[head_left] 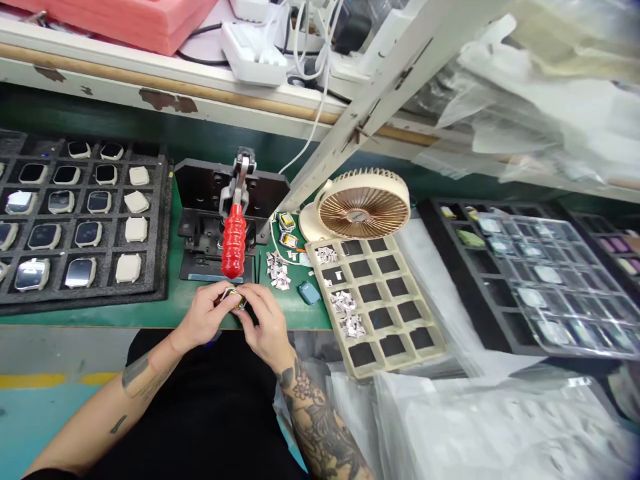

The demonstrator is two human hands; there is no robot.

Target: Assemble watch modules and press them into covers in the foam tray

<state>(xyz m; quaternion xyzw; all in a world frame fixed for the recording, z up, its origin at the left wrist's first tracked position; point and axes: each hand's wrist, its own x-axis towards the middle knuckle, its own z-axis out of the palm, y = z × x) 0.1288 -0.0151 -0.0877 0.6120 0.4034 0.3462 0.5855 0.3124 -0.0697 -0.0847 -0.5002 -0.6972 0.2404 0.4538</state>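
A green table [100, 317] runs across the view beneath a white shelf [240, 92] with chipped paint, and a slanting white post [383, 90] comes down behind the work area. The left grip [203, 315] and the right grip [266, 323] are both closed on a small watch-like part [235, 299], pinching it between the fingers at the table's near edge, just in front of a black press [193, 230] with a red handle [234, 243].

On the left lies a dark foam tray [161, 257] of square watch-shaped pieces, some with glossy dark faces, others plain cream. Right of the press are loose white bits [278, 272], a blue block [309, 293] and a beige fan [364, 205], which stands at the far end of a divided tray [370, 292] with more white bits in several compartments.

Farther right, a clear cover [550, 273] lies over a black tray [493, 320]. Translucent plastic sheets [450, 427] fill the lower right. White adapters [255, 60] and a red foam block [165, 30] sit on the shelf; the floor [30, 433] shows grey, turquoise and a yellow line.
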